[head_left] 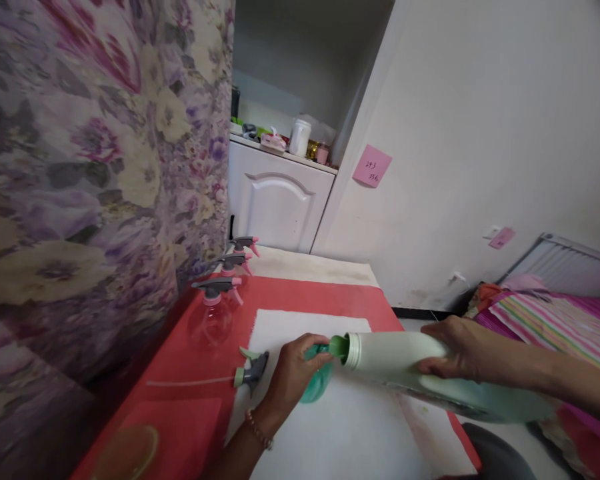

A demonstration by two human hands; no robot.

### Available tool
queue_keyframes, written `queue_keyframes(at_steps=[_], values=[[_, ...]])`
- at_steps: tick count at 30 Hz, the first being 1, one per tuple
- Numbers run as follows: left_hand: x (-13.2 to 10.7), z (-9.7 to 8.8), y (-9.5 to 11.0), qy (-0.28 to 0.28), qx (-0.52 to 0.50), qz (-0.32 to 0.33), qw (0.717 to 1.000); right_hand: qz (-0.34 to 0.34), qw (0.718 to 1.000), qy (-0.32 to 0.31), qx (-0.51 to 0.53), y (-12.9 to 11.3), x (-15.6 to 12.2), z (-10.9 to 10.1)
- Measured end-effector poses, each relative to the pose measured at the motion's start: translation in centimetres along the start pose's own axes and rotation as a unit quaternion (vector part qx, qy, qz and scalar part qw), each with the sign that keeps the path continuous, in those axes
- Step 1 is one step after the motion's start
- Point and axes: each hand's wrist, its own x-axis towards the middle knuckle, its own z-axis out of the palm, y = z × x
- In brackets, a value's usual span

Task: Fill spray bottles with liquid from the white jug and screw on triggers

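The large pale green bottle [387,360] was uncapped and nearly horizontal, its threaded mouth directed at the small bottle [317,386]. The small bottle, translucent green, leaned toward that mouth, positioned over the white cloth [365,433].

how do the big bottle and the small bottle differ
The big bottle is pale green and tipped nearly level; the small bottle is deeper green and more upright. The right hand grips the big bottle, the left hand the small bottle. Both look greenish.
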Motion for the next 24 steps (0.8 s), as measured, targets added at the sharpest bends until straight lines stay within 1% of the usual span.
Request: queue_keyframes(at_steps=[4,9,13,24], values=[[0.11,0.0,-0.43,-0.002,-0.002,-0.007,1.0,-0.001,1.0,0.001,0.001,0.0,0.08,-0.01],[0.19,-0.02,-0.27,-0.004,-0.002,-0.001,1.0,0.0,1.0,0.004,0.016,-0.07,0.06,-0.05],[0.19,-0.06,-0.15,-0.005,0.003,-0.001,1.0,-0.003,1.0,0.013,0.001,-0.19,-0.05,-0.06],[0.23,0.03,-0.41,-0.004,0.006,-0.001,1.0,0.013,1.0,0.007,-0.02,0.02,-0.03,-0.14]])
